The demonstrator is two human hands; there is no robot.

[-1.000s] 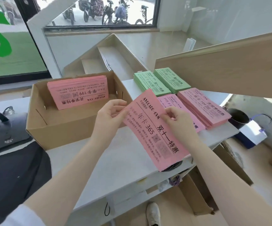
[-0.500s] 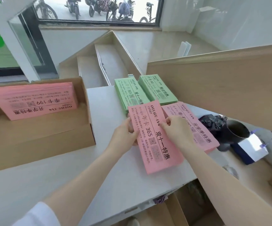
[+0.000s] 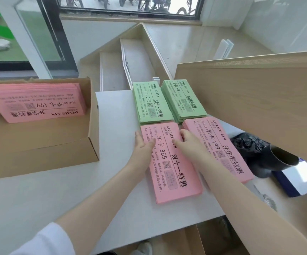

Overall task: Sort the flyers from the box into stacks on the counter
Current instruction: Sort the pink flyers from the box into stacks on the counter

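Note:
A cardboard box [image 3: 92,144] stands at the left of the white counter [image 3: 57,190], with a pile of pink flyers [image 3: 35,102] leaning inside it. Four stacks lie on the counter: two green stacks [image 3: 150,103] [image 3: 184,100] at the back, a pink "365" stack [image 3: 173,172] in front and a pink "199" stack [image 3: 222,148] to its right. My left hand [image 3: 142,146] rests flat on the left edge of the pink "365" stack's top flyer. My right hand [image 3: 187,142] lies with straight fingers on its upper right part.
A wooden panel [image 3: 259,100] rises at the right behind the stacks. A black bag and a dark cup [image 3: 277,159] sit past the counter's right edge, next to a white and blue box [image 3: 300,179]. Steps and a window lie beyond.
The pink "365" flyer came down from mid-air onto the front pink stack. Both hands went from pinching it to resting flat on it. The view swung right.

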